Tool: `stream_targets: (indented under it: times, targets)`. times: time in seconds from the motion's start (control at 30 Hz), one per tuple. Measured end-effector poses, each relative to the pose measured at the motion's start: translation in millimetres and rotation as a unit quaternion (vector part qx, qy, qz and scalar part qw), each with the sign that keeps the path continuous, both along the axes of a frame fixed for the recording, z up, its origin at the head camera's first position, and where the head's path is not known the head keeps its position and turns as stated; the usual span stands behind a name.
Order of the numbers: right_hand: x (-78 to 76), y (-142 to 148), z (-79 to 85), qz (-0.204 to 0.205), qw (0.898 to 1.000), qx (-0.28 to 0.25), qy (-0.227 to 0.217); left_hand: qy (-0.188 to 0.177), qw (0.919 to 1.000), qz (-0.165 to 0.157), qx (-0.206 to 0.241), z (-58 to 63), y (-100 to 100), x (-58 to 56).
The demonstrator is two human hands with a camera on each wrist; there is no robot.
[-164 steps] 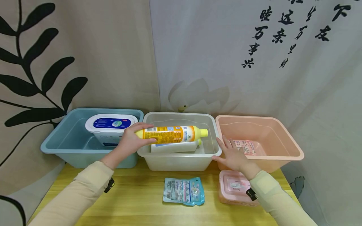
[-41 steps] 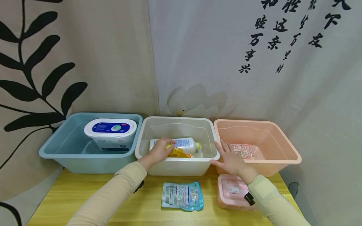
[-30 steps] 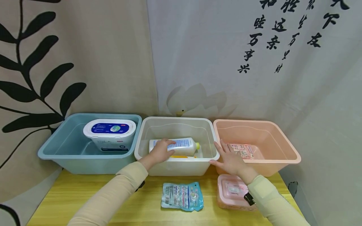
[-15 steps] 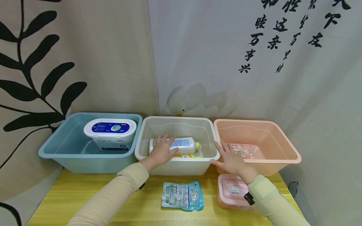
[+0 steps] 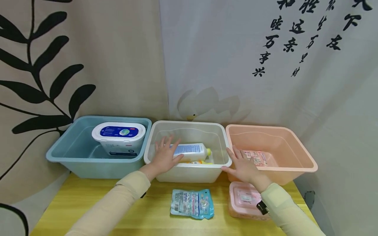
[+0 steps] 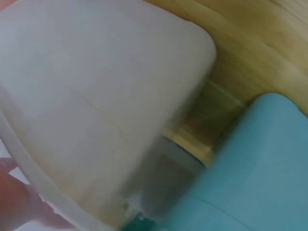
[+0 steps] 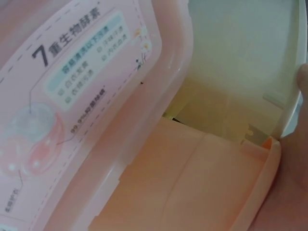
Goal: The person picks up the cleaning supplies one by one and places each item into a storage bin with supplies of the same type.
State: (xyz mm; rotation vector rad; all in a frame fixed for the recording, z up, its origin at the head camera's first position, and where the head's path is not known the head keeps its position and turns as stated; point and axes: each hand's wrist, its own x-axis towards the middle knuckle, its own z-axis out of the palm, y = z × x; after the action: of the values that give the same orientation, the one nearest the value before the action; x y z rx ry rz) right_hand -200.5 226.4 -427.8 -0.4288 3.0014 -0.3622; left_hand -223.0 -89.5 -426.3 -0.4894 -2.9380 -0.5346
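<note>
My left hand point(image 5: 162, 155) reaches over the front left of the white bin point(image 5: 184, 173) with its fingers spread and nothing in its grasp. In that bin lie a white bottle point(image 5: 193, 152) with a yellow-green cap and, in front of it, a yellow bottle point(image 5: 197, 162), mostly hidden by the front wall. The left wrist view catches only blurred fingers point(image 6: 24, 204) past the bin's rim. My right hand point(image 5: 245, 166), fingers spread, rests at the front left corner of the peach bin point(image 5: 277, 169), beside the white bin. A pink packet point(image 5: 256, 158) lies inside the peach bin.
A blue bin point(image 5: 97, 160) on the left holds a white lidded tub point(image 5: 122, 139). On the wooden table point(image 5: 141, 218) in front lie a blue pouch point(image 5: 192, 204) and a pink lidded box point(image 5: 245, 200), under my right forearm. A printed curtain point(image 5: 124, 65) hangs behind the bins.
My left hand lowered the yellow bottle into the white bin and let go of it. Its fingers then spread, and the hand moved slightly left and up. The right hand stayed in place.
</note>
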Motion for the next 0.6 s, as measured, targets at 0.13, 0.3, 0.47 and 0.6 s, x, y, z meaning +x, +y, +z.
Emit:
stream_targets:
  times: [0.13, 0.3, 0.47, 0.6]
  targets:
    - [0.0, 0.8, 0.6, 0.002, 1.0, 0.002, 0.0, 0.025, 0.9996, 0.005, -0.009, 3.9, -13.5, 3.0]
    - [0.6, 1.8, 0.3, 0.006, 1.0, 0.001, 0.003, 0.043, 0.999, 0.016, -0.005, 8.4, -31.3, 5.3]
    - [1.4, 2.3, 0.3, 0.008, 1.0, -0.001, 0.002, 0.049, 0.9983, 0.031, 0.005, 11.6, -48.4, 6.6]
    - [-0.2, 2.8, -1.6, 0.009, 1.0, 0.002, 0.007, 0.044, 0.9979, 0.047, -0.005, 10.4, -59.0, 8.0]
